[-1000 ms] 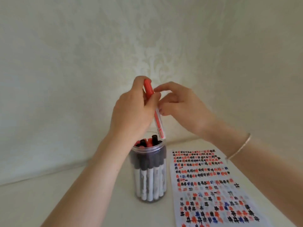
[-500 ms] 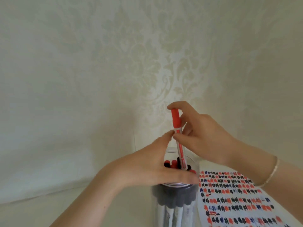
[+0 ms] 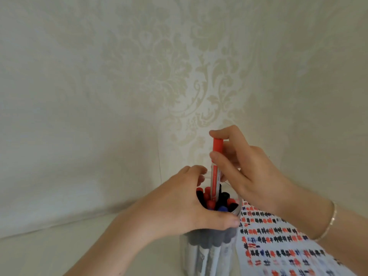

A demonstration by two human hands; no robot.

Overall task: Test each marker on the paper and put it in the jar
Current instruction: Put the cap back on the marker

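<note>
Red marker (image 3: 216, 168) upright, pinched by right hand (image 3: 249, 174), lower end already among the packed caps in the jar (image 3: 209, 253). Left hand (image 3: 179, 208) wrapped round the rim. Likely snag — jamming on a neighbouring cap. Little room inside; paper (image 3: 278, 246) just beside, wall close behind.

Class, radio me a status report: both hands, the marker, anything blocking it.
Left hand grips clear plastic jar at rim. Right hand pinches red-capped marker, tip among packed markers. Crowded jar may resist.
</note>
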